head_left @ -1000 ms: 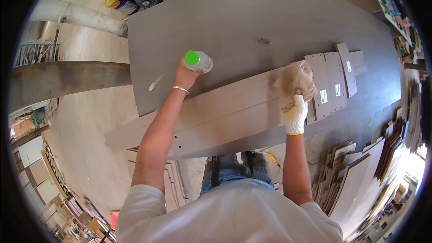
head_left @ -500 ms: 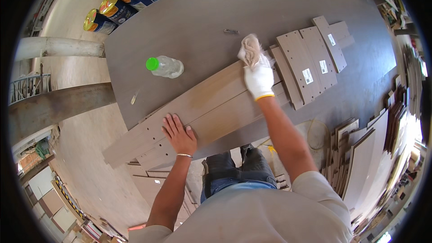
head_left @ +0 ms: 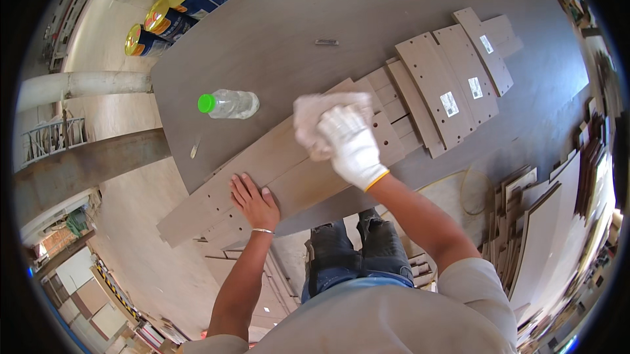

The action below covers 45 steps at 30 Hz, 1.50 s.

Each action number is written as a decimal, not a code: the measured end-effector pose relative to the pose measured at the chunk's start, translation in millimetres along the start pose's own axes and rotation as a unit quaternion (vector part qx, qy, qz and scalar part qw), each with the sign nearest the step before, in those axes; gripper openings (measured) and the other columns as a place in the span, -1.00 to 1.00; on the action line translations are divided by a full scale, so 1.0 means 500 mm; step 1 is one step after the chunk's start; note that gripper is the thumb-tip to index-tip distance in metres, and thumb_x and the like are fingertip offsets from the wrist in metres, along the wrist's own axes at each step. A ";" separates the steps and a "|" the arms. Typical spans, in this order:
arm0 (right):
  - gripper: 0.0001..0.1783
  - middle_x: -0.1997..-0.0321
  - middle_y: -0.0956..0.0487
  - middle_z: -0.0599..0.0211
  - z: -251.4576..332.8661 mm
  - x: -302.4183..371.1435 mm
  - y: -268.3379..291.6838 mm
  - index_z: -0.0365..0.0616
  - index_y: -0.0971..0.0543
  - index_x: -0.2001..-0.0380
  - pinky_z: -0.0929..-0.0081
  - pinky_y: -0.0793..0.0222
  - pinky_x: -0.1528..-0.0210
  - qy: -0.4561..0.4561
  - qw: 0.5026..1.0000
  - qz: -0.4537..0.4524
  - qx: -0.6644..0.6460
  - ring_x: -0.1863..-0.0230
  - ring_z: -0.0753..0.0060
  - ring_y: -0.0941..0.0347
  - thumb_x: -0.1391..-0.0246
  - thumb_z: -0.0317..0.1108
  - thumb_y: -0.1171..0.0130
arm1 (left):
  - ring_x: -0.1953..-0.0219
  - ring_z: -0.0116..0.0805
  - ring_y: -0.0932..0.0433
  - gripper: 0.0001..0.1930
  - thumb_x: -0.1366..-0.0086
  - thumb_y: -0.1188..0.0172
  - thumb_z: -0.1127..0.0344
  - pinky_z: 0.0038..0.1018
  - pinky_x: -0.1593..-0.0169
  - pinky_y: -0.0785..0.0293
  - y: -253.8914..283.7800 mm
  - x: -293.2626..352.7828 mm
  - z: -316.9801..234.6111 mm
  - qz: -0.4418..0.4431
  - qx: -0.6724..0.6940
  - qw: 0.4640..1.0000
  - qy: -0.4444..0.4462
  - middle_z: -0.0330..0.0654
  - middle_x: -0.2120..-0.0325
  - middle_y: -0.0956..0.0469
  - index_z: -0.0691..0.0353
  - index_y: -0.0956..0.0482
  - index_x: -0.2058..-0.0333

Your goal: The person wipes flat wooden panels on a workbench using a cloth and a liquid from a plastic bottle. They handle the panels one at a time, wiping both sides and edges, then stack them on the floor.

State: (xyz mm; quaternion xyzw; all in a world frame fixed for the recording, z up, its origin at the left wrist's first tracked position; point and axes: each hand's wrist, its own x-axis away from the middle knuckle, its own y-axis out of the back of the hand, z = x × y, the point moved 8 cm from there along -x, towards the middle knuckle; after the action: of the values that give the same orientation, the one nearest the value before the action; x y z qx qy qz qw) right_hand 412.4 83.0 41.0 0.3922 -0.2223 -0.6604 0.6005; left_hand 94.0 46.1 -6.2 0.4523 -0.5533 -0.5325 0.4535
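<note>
On our grey table [head_left: 275, 45], a clear green-capped bottle [head_left: 233, 104] is perhaps holding liquid, bare left hand [head_left: 255, 203] splaying, white-gloved right hand [head_left: 351, 145] clutching beige cloth [head_left: 308, 121].

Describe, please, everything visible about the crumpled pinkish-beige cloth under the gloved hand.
The pinkish-beige fabric cloth is bunched into loose folds and looks soft, blurred. It lies over the long, flat brown boards, under the white-gloved right hand, spreading mostly to its left. Dampness cannot be told.

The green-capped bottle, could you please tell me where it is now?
In the head view, the bottle is at the left of the grey tabletop, beyond the long boards and left hand.
</note>
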 end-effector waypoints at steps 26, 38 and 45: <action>-0.55 -0.34 -0.48 -0.03 -0.145 0.081 0.027 -0.21 -0.54 -0.12 -0.05 -0.12 -0.53 -0.218 0.962 -0.004 0.164 -0.37 -0.16 -0.33 -0.14 -0.37 -0.16 | -0.61 0.26 0.12 -0.33 -0.51 0.12 0.28 0.12 -0.61 0.26 0.006 -0.012 -0.019 -0.002 0.053 0.994 -0.097 0.16 -0.59 0.03 0.30 -0.09 -0.54; -0.69 -0.17 -0.56 -0.08 -0.152 -0.069 0.071 -0.22 -0.60 0.06 -0.06 -0.17 -0.46 -0.168 0.960 -0.171 0.145 -0.26 -0.20 -0.38 -0.18 -0.29 -0.19 | -0.61 0.27 0.09 -0.35 -0.52 0.11 0.24 0.15 -0.60 0.25 0.007 -0.009 -0.040 0.014 0.055 0.993 -0.105 0.20 -0.57 0.00 0.34 -0.14 -0.52; -0.60 -0.25 -0.56 0.03 -0.123 -0.041 0.079 -0.29 -0.64 0.01 -0.02 -0.19 -0.46 -0.143 0.956 -0.217 0.140 -0.32 -0.15 -0.36 -0.10 -0.33 -0.19 | -0.60 0.26 0.07 -0.34 -0.51 0.10 0.25 0.14 -0.60 0.23 0.005 -0.016 -0.034 -0.008 0.048 0.993 -0.112 0.21 -0.56 -0.02 0.36 -0.14 -0.51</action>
State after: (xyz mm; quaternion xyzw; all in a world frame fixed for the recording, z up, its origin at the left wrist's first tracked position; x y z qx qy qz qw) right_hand 484.5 106.6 39.9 0.4127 -0.3056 -0.7861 0.3440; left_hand 111.9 50.9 -3.3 0.4158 -0.6215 -0.5564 0.3623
